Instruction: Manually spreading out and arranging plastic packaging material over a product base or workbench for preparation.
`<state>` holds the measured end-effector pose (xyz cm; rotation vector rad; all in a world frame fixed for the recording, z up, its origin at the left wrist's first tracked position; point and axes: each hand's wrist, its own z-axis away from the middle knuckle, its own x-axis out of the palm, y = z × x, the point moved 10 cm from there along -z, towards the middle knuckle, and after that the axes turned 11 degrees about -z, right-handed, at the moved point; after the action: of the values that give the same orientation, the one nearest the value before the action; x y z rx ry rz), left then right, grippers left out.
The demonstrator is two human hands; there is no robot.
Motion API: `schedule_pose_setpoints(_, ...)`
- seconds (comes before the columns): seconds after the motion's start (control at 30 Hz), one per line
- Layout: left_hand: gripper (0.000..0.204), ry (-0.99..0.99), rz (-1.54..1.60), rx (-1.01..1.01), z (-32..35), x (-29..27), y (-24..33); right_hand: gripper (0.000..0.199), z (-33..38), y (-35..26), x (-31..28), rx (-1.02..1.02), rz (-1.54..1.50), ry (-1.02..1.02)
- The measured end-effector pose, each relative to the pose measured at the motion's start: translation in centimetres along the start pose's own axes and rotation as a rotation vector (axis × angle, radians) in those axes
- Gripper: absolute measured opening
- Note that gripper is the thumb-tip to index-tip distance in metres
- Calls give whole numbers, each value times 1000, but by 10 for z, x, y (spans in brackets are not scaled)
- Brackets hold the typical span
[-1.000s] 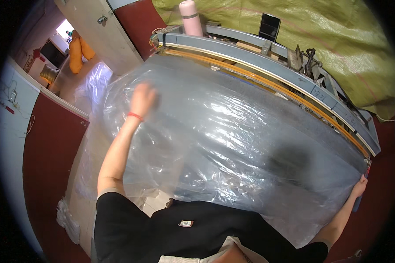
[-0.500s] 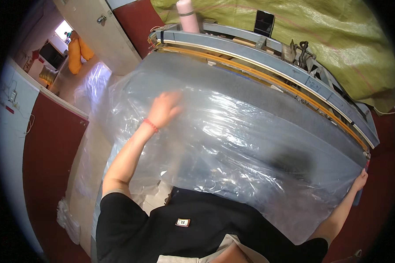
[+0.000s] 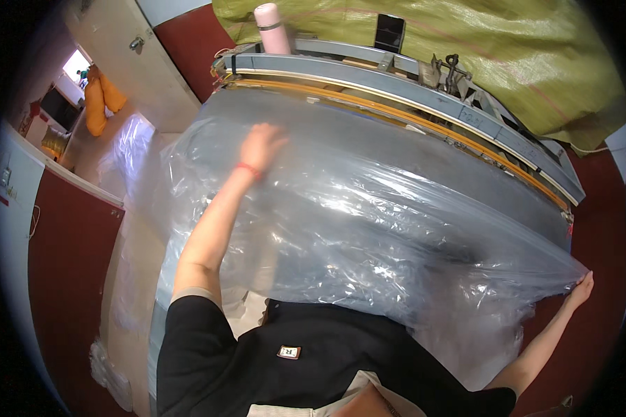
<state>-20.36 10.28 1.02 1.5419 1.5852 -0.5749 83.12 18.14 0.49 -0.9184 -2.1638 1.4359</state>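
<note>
A broad sheet of clear plastic film [image 3: 368, 236], wrinkled and shiny, lies over a wide grey-blue work surface [image 3: 306, 115]. Near the far left part of the film is my left hand [image 3: 263, 147], a red bracelet at its wrist; its fingers are stretched out and a little blurred. Whether the palm touches the film I cannot tell. At the far right my right hand [image 3: 583, 286] pinches the film's edge and holds it out beyond the surface, pulled into taut folds. The film's near part hangs down beside my body.
Behind the surface runs a grey metal frame [image 3: 410, 78] with an orange strip [image 3: 368, 99]. A pink bottle [image 3: 272, 31], a dark phone [image 3: 389, 33] and metal clamps [image 3: 452, 75] are along it. More plastic film [image 3: 129, 153] lies near the open door [image 3: 118, 48] at left.
My right hand has pulled the film's edge outward, drawing the folds tight. My left hand has moved slightly farther over the surface. The whole view has shifted a little.
</note>
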Motion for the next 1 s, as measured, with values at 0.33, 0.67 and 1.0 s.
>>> schedule_pose_setpoints(0.33, 11, 211, 773, -633, -40, 34, -94, 41, 37, -80, 160, -410, 589, 148)
schedule_pose_setpoints(0.67, 18, 298, 724, -488, -109, 129, -199, 20, 15, 39, 250, -168, -39, 117)
schedule_pose_setpoints(1.0, 17, 250, 801, -526, -102, 107, -212, 11, 23, 46, 247, 104, -312, 267)
